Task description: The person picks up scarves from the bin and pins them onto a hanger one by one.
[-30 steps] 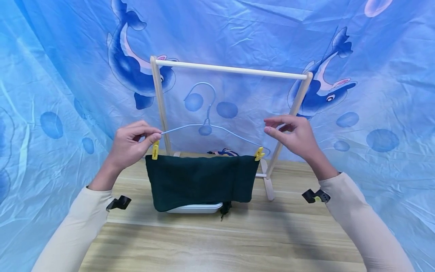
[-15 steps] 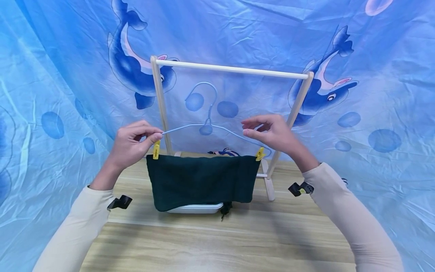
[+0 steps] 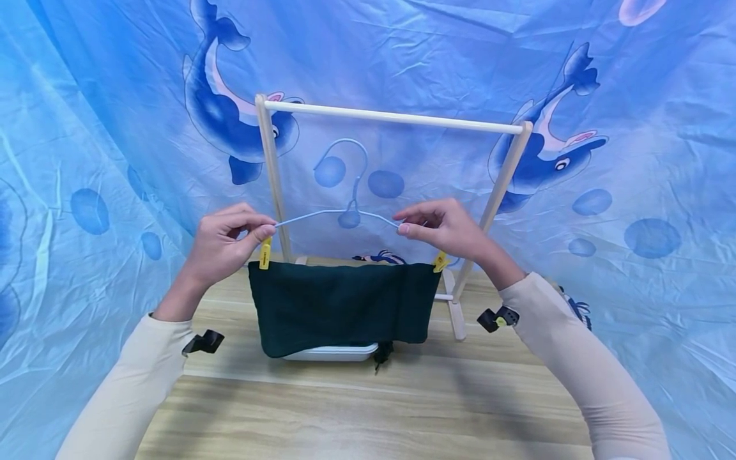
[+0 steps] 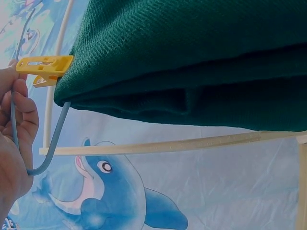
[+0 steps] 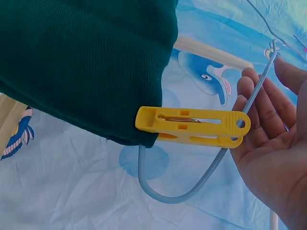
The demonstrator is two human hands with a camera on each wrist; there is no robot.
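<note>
A light blue wire clothes hanger (image 3: 352,206) stands hook-up in the middle of the head view. My left hand (image 3: 224,246) pinches its left shoulder between thumb and fingers. On the other shoulder is my right hand (image 3: 443,230), thumb and fingertips on either side of the wire. Folded dark green ribbed cloth (image 3: 345,306) hangs from the hanger's lower bar, fixed at its left corner by a yellow clothespin (image 3: 264,253) and at its right by another yellow clothespin (image 5: 192,125). Part of the right clothespin is hidden behind my right hand in the head view.
Behind the hanger stands a wooden rack with a white top rail (image 3: 391,117). A white tray (image 3: 339,353) on the wood-grain table (image 3: 368,409) is mostly covered from view by the cloth, with dark fringe (image 3: 383,352) beside it. A blue dolphin-print curtain (image 3: 402,51) surrounds everything.
My right hand has moved left and slightly down from beside the right clothespin to the hanger's right shoulder, its fingers drawing closer together. My left hand and the cloth have hardly moved.
</note>
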